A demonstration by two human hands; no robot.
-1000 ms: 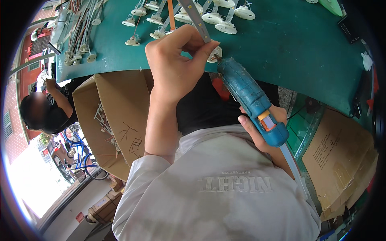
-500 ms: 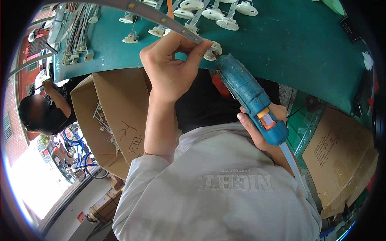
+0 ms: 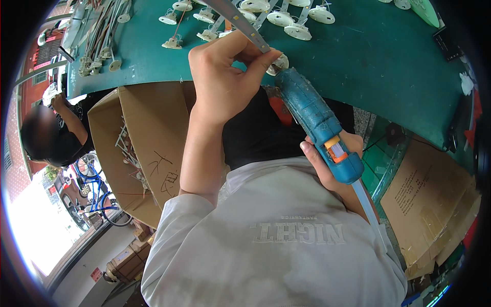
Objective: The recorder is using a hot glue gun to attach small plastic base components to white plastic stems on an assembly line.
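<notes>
My left hand [image 3: 225, 77] pinches the end of a narrow grey LED strip [image 3: 236, 19] between thumb and fingers. Just past my fingertips sits a round white disc [image 3: 280, 62], partly hidden by my thumb and by the tool. In my right hand [image 3: 327, 166] is a blue hot glue gun [image 3: 307, 110], my fingers wrapped round it underneath. Its nozzle points at the disc; whether the two touch I cannot tell. A translucent glue stick [image 3: 369, 204] sticks out of the gun's rear end.
The green tabletop [image 3: 368, 66] bears several white discs with strips [image 3: 297, 31] and a bundle of strips [image 3: 105, 36] at the left. An open cardboard box [image 3: 153, 117] stands left of my forearm, flattened cardboard [image 3: 429, 194] at the right. Another person [image 3: 56, 128] is at far left.
In the picture, my left hand, the strip and the disc have shifted slightly right, as have the discs on the table. Both grips look the same.
</notes>
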